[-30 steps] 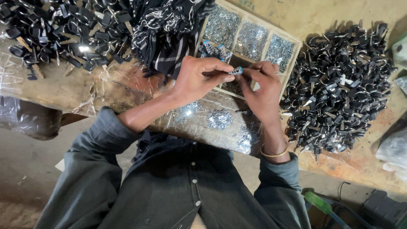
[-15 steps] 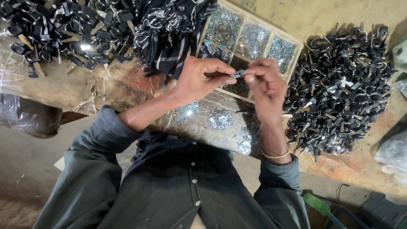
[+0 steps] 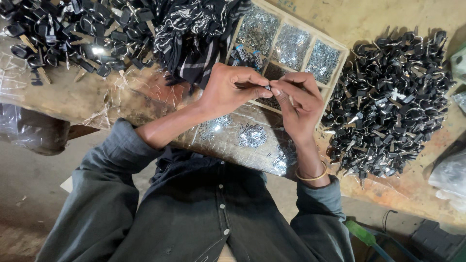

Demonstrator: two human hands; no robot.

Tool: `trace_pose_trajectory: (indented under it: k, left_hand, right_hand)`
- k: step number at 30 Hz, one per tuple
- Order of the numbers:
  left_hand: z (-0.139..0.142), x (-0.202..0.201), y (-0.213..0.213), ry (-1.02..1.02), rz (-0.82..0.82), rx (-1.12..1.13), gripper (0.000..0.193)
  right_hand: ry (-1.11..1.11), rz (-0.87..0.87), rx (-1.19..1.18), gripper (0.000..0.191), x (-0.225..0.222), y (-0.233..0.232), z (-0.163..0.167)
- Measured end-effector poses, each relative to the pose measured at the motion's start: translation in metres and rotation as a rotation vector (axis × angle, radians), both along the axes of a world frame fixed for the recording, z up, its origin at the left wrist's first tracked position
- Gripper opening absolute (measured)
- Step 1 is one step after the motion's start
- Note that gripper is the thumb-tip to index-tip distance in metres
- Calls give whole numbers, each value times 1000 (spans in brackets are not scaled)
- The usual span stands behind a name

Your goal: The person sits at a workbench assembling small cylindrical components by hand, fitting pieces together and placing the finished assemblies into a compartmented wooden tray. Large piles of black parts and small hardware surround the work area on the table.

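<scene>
Currently mid-assembly on one unit: a small black part (image 3: pixel 267 88) is pinched between the fingertips of both hands, held above the compartmented tray (image 3: pixel 340 52) at upper centre of the frame. Left hand (image 3: pixel 232 90) has thumb and forefinger closed on it; right hand (image 3: pixel 297 107) is curled in with its fingertips pressed to the same spot. Part mostly hidden by the fingers, can't tell whether it's fully joined.

Progress, judging by the piles: large heap of black pieces with metal loops (image 3: pixel 391 116) at right of the frame, another dark heap (image 3: pixel 68 36) at upper left. Can't tell which is finished stock. Tray compartments hold plenty of small silvery bits, more scattered on the plastic sheet (image 3: pixel 242 136) on the bench (image 3: pixel 82 99), so lots looks left.

Versus half a second ago: hands have closed in tighter. Then a short silvery piece showed between the fingertips; now it's covered. Piles and tray unchanged.
</scene>
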State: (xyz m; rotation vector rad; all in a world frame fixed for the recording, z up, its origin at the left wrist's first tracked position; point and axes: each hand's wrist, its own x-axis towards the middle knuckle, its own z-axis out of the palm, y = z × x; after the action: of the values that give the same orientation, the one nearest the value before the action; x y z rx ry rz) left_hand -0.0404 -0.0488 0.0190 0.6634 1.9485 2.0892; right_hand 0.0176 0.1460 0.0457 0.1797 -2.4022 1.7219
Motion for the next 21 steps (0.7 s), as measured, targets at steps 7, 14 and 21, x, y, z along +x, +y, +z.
trace_pose_trajectory:
  k: [7,14,21]
  left_hand:
    - [-1,-2,-1,1,-21,-1,15]
    - [-1,-3,-1,50,-11,-33,17]
    - [3,-2,-1,72,7,-85,20]
  right_hand:
    - [272,53,343,18,-4,3,5]
    - [48,-12,75,20,-4,5,-1]
    - [-119,52,-273,6,-4,10,-9]
